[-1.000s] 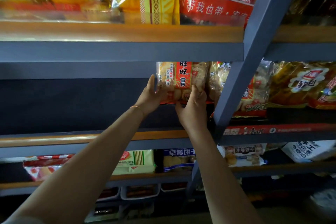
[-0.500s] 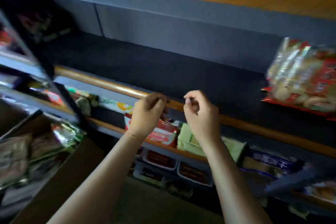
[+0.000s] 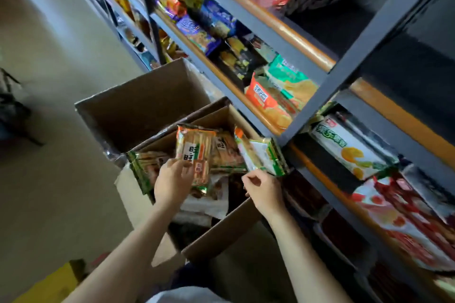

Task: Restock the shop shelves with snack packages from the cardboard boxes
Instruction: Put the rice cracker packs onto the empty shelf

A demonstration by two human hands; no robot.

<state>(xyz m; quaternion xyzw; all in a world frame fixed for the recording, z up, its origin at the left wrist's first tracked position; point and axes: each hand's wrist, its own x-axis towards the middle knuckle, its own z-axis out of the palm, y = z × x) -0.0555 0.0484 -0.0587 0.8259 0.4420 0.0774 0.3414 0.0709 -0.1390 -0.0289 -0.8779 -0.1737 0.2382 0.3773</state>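
An open cardboard box (image 3: 221, 236) on the floor holds several green-edged rice cracker packs. My left hand (image 3: 172, 179) grips one upright cracker pack (image 3: 195, 149) with orange and green print. My right hand (image 3: 264, 190) pinches the lower edge of a second pack (image 3: 261, 155) that leans against the box's right side. More packs (image 3: 144, 167) lie at the box's left. The shop shelves (image 3: 339, 74) rise on the right, filled with snack bags.
A second, taller cardboard box (image 3: 138, 106) stands open just behind the first. A yellow object (image 3: 51, 285) lies on the floor at bottom left. A dark stand (image 3: 12, 110) sits at the left edge. Bare floor stretches to the left.
My view swung from the middle shelf down to the box. Both hands left the red cracker pack on the shelf, dropped into the box and took hold of green-edged packs.
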